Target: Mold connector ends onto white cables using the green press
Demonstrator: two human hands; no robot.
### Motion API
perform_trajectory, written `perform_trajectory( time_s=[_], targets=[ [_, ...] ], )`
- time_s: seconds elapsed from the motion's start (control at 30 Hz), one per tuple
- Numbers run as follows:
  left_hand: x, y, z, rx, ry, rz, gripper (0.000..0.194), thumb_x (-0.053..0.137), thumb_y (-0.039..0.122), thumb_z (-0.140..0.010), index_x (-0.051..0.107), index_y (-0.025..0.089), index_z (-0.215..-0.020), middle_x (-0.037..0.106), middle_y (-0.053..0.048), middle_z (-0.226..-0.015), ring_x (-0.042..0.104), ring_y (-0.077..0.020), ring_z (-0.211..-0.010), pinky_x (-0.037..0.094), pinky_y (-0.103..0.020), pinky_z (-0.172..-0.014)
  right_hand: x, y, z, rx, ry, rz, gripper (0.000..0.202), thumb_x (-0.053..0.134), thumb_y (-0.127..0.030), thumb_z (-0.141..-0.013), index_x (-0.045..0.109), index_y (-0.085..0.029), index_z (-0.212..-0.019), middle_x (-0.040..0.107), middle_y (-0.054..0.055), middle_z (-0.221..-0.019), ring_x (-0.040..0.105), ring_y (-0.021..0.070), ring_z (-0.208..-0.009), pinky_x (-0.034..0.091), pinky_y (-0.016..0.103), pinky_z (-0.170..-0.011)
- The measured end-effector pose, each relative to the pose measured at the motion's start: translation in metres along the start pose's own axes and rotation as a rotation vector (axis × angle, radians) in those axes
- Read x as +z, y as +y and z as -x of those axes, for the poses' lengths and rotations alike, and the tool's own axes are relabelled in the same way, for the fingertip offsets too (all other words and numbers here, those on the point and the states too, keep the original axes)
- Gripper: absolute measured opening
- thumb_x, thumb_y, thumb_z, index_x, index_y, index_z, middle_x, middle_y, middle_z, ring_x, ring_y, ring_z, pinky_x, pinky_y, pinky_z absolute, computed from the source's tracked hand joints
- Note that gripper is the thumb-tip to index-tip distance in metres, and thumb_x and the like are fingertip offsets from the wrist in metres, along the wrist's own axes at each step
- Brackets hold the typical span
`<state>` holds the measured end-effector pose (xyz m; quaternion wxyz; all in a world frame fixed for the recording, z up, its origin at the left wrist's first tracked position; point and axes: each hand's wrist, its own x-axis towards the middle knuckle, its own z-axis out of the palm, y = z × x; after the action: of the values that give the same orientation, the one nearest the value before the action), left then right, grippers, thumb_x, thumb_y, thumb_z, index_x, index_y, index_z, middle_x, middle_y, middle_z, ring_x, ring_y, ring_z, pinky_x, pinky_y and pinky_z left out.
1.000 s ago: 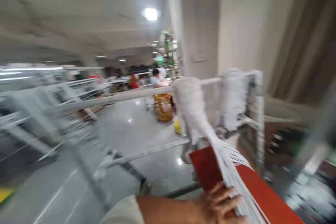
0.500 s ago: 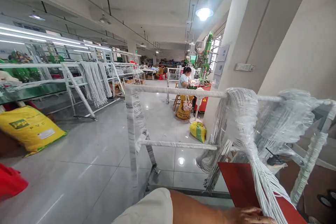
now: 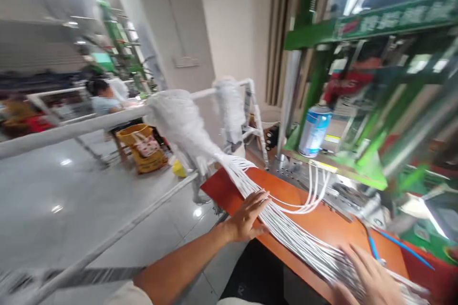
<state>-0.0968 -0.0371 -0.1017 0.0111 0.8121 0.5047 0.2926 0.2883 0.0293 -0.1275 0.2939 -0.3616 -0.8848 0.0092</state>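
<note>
A long bundle of thin white cables [image 3: 293,233] runs from a wrapped rack across an orange-red board [image 3: 286,186]. My left hand [image 3: 246,217] lies on the bundle near the board's middle, its fingers spread over the cables. Farther right, my right hand [image 3: 372,276] rests over the cables near their lower end, fingers apart and blurred. A few cables loop up from the board to the green machine [image 3: 311,33]. A blue and white spray can [image 3: 315,131] stands on the machine's ledge.
The white-wrapped rack [image 3: 103,121] crosses at left, with plastic-wrapped cable bundles [image 3: 182,114] on it. A blue-handled tool [image 3: 374,245] lies at the board's right. Behind the rack, a person [image 3: 103,100] sits near a yellow sack [image 3: 143,152].
The view has swung right and down, bringing the green machine, the board and my right hand into sight. My left hand is now fully visible on the cables.
</note>
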Motion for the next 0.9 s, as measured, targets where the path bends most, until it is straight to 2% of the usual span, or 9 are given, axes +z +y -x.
perform_trajectory(
  time_s=[0.07,0.17,0.3,0.37,0.43,0.57,0.67,0.77,0.9],
  targets=[
    [0.008,0.019,-0.049,0.112,-0.015,0.137,0.06,0.047,0.046,-0.106,0.04,0.013,-0.155,0.047,-0.018,-0.157,0.038,-0.0267,-0.151,0.029,-0.046,-0.126,0.011,-0.014,-0.017,0.093,-0.128,-0.029,0.049,0.061,-0.063,-0.092,0.066,-0.02,-0.116,0.064,0.016,-0.125,0.063,0.0344,-0.111,0.054,0.052,-0.095],
    [0.043,0.045,-0.13,0.29,-0.11,0.175,0.039,0.039,0.031,-0.109,0.058,0.015,-0.139,0.063,-0.012,-0.142,0.053,-0.02,-0.138,0.035,-0.038,-0.121,0.021,-0.048,-0.071,0.176,-0.394,-0.129,0.047,0.065,-0.055,-0.09,0.064,-0.015,-0.116,0.066,0.018,-0.116,0.064,0.0348,-0.107,0.052,0.048,-0.092],
    [0.087,0.041,-0.2,0.512,-0.312,-0.042,0.029,0.044,0.026,-0.107,0.07,0.015,-0.117,0.075,-0.01,-0.114,0.067,-0.021,-0.11,0.043,-0.039,-0.106,0.012,-0.066,-0.114,0.208,-0.66,-0.367,0.032,0.065,-0.041,-0.088,0.064,-0.016,-0.107,0.071,0.012,-0.102,0.066,0.027,-0.088,0.049,0.038,-0.078],
    [0.091,0.024,-0.203,0.569,-0.389,-0.156,0.029,0.048,0.033,-0.107,0.071,0.015,-0.104,0.075,-0.009,-0.095,0.067,-0.0216,-0.094,0.044,-0.041,-0.1,0.009,-0.053,-0.118,0.2,-0.73,-0.504,0.021,0.062,-0.039,-0.089,0.063,-0.018,-0.089,0.068,0.004,-0.084,0.059,0.0189,-0.073,0.043,0.031,-0.066],
    [0.079,-0.002,-0.189,0.567,-0.434,-0.242,0.033,0.05,0.038,-0.107,0.07,0.015,-0.094,0.072,-0.009,-0.087,0.065,-0.0222,-0.088,0.042,-0.043,-0.1,0.011,-0.035,-0.115,0.214,-0.746,-0.672,0.028,0.055,-0.041,-0.094,0.059,-0.018,-0.077,0.059,-0.001,-0.071,0.048,0.0134,-0.063,0.036,0.027,-0.059],
    [0.025,-0.062,-0.155,0.308,-0.424,-0.383,0.032,0.046,0.031,-0.108,0.069,0.015,-0.092,0.07,-0.008,-0.088,0.064,-0.0224,-0.095,0.038,-0.047,-0.107,0.023,-0.012,-0.109,0.279,-0.634,-0.847,0.031,0.05,-0.038,-0.096,0.056,-0.018,-0.072,0.052,-0.003,-0.066,0.036,0.0113,-0.062,0.032,0.026,-0.059],
    [0.003,-0.089,-0.14,0.146,-0.367,-0.394,0.029,0.043,0.023,-0.107,0.071,0.015,-0.104,0.073,-0.01,-0.104,0.062,-0.0225,-0.113,0.034,-0.048,-0.115,0.026,-0.012,-0.111,0.358,-0.588,-0.782,0.023,0.052,-0.029,-0.092,0.061,-0.018,-0.075,0.06,0.0,-0.069,0.043,0.0124,-0.061,0.034,0.026,-0.058],
    [0.009,-0.081,-0.133,0.112,-0.313,-0.352,0.027,0.045,0.021,-0.106,0.07,0.015,-0.113,0.073,-0.01,-0.114,0.06,-0.023,-0.124,0.031,-0.051,-0.12,0.024,-0.016,-0.111,0.416,-0.628,-0.72,0.024,0.05,-0.028,-0.094,0.063,-0.018,-0.076,0.067,0.003,-0.07,0.053,0.0139,-0.059,0.037,0.026,-0.056],
    [0.027,-0.032,-0.139,0.156,-0.198,-0.134,0.027,0.047,0.026,-0.106,0.07,0.016,-0.116,0.074,-0.01,-0.117,0.061,-0.0232,-0.125,0.034,-0.049,-0.12,0.02,-0.027,-0.112,0.387,-0.62,-0.549,0.031,0.042,-0.027,-0.1,0.062,-0.018,-0.078,0.071,0.007,-0.073,0.063,0.0166,-0.061,0.04,0.026,-0.058]
  ],
)
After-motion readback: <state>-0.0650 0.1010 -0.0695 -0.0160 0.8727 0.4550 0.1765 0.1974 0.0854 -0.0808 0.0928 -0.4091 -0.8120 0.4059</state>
